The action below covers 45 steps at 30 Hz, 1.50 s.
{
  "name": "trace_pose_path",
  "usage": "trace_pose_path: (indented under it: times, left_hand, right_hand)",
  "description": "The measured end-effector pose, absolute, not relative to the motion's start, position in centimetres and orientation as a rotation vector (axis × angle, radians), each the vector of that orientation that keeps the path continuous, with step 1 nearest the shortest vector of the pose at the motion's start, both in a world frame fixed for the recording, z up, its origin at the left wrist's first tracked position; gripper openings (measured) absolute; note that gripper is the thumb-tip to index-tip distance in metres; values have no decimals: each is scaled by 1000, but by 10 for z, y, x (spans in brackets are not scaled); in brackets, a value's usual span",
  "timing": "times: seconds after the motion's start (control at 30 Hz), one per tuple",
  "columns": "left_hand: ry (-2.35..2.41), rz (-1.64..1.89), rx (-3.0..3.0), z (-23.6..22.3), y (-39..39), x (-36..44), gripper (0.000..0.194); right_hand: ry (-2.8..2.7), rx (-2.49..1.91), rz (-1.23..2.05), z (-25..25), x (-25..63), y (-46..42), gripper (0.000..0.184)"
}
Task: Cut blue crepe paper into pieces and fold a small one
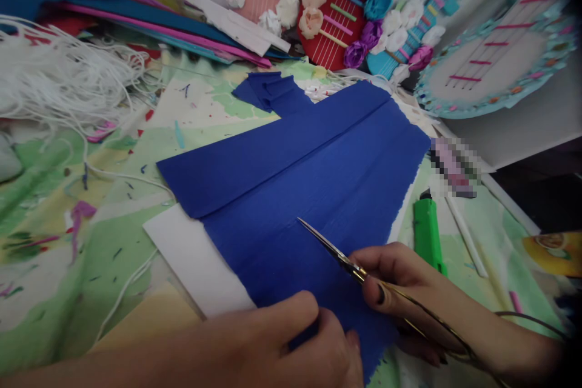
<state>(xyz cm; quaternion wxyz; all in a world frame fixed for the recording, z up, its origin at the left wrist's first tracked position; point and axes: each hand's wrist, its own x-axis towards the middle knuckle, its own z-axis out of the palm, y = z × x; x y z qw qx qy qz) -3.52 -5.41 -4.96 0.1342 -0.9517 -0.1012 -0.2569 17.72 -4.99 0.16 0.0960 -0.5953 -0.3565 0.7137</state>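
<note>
A large sheet of dark blue crepe paper (309, 176), folded over along its far side, lies across a white sheet (195, 260). Curled over the near part of the blue paper is my left hand (313, 339), closed with paper between its fingers; some fingertips are hidden. My right hand (404, 291) grips scissors (334, 248) with gold-coloured handles by their shank. Their blades are together and point to the upper left, above the paper. A smaller folded blue piece (273, 91) rests beyond the sheet.
A green utility knife (427, 233) and a white stick (466, 236) lie to the right. Tangled white cord (63, 79) covers the left side. Paper-flower decorations with strings (336, 24) stand at the back. Scraps dot the green patterned tablecloth (113, 242).
</note>
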Motion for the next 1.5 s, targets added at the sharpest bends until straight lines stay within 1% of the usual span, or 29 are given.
trace_pose_path:
  times: [0.27,0.37,0.53,0.73,0.83,0.93,1.03,1.23,1.33,1.5]
  left_hand:
    - [-229,-727,-2741,-47,-52,-37,30]
    - [-278,-748,-2734,-48,-53,-36,31]
    - [-267,-754,-2740,-49,-53,-36,30]
    - [-256,-728,-2755,-45,-51,-38,26]
    - [-208,-749,-2747,-40,-48,-41,27]
    - [-160,-803,-2711,-38,-46,-41,22]
    - [-208,-838,-2685,-39,-48,-38,21]
    - [-225,-901,-2703,-42,-49,-35,29]
    - [-191,-901,-2747,-44,-49,-35,29]
    - [-293,-920,-2780,-47,-57,-33,30]
  right_hand:
    - [-1115,-1701,2137,-1,178,-50,47]
    - [-1110,-1699,2121,-1,178,-51,46]
    - [-1139,-1716,2109,0,178,-52,47]
    - [-1044,-1691,2130,-3,186,-54,56]
    - [-1017,-1613,2125,-4,190,-56,54]
    - [-1030,-1563,2094,-3,195,-57,53]
    - [-1037,-1511,2055,-1,201,-60,51]
    - [-1067,-1471,1985,-3,216,-74,49]
    - [-1081,-1492,2008,-4,224,-83,50]
    - [-1100,-1513,2153,-3,231,-96,49]
